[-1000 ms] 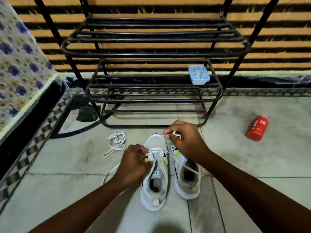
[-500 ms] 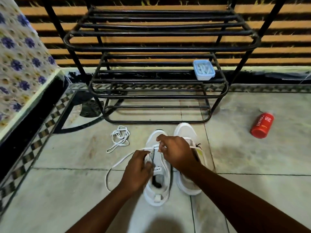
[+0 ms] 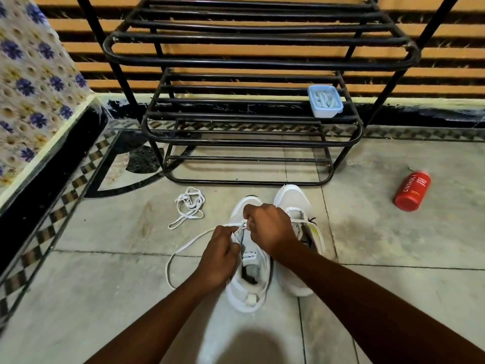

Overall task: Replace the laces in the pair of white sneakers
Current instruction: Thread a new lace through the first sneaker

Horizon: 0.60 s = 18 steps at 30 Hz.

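Observation:
Two white sneakers stand side by side on the floor, toes pointing away from me. Over the left sneaker (image 3: 249, 290) both hands work at the eyelets. My left hand (image 3: 219, 254) grips the sneaker's left edge and pinches a white lace (image 3: 181, 248) that loops out over the floor to the left. My right hand (image 3: 270, 228) pinches the lace's end at the top of the tongue. The right sneaker (image 3: 291, 198) is partly hidden behind my right wrist. A second white lace (image 3: 189, 206) lies bunched on the floor to the left.
A black metal shoe rack (image 3: 252, 122) stands just beyond the sneakers, with a small blue box (image 3: 325, 101) on its middle shelf. A red bottle (image 3: 412, 191) lies on the tiled floor at the right. A flowered cloth (image 3: 29, 82) covers a raised ledge at the left.
My right hand has come down from above the toes to the left sneaker's tongue, drawing the lace in. The lace's slack now loops on the floor at the left. The camera moved closer.

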### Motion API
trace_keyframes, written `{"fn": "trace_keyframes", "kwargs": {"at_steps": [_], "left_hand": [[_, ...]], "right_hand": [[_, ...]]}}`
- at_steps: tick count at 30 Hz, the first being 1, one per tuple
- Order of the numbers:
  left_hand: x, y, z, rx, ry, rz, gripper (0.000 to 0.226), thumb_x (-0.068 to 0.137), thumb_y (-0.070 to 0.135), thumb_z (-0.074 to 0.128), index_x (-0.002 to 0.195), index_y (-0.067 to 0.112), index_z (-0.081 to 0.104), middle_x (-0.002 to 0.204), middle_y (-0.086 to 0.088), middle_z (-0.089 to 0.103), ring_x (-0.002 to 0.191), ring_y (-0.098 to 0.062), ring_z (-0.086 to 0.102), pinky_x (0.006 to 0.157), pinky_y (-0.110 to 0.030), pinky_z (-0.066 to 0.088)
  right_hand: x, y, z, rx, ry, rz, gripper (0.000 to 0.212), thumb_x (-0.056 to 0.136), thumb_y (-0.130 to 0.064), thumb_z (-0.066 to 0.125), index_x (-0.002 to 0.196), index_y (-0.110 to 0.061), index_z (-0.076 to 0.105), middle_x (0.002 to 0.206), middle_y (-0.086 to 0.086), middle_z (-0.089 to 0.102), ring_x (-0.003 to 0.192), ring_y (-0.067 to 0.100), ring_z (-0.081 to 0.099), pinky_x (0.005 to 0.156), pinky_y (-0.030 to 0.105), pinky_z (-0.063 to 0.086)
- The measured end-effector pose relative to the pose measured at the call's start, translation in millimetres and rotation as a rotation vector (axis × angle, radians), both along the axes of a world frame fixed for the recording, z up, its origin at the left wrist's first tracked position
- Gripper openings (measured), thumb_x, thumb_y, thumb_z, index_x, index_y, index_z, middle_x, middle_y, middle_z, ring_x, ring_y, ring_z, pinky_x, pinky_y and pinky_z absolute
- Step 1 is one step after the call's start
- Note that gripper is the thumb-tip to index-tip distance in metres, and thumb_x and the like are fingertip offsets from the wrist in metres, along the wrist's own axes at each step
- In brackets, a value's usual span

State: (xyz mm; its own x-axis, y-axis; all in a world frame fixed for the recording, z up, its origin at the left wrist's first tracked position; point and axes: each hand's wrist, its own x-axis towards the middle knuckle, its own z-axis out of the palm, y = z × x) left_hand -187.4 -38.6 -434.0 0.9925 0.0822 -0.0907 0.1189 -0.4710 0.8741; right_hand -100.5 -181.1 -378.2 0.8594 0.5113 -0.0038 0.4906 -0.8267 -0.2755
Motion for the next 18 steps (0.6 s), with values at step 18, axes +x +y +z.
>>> {"fn": "trace_keyframes", "kwargs": {"at_steps": [18], "left_hand": [[5,3,19,-0.182,0.173,-0.013,0.036,0.079,0.030,0.047,0.110,0.045,0.057,0.120,0.004,0.052,0.121,-0.006,0.053,0.103,-0.029,0.042]], "right_hand": [[15,5,-9,0.051,0.166,-0.014,0.011,0.083,-0.016,0.059,0.092,-0.022,0.056,0.092,0.009,0.063,0.088,0.035,0.062,0.068,0.031,0.046]]}}
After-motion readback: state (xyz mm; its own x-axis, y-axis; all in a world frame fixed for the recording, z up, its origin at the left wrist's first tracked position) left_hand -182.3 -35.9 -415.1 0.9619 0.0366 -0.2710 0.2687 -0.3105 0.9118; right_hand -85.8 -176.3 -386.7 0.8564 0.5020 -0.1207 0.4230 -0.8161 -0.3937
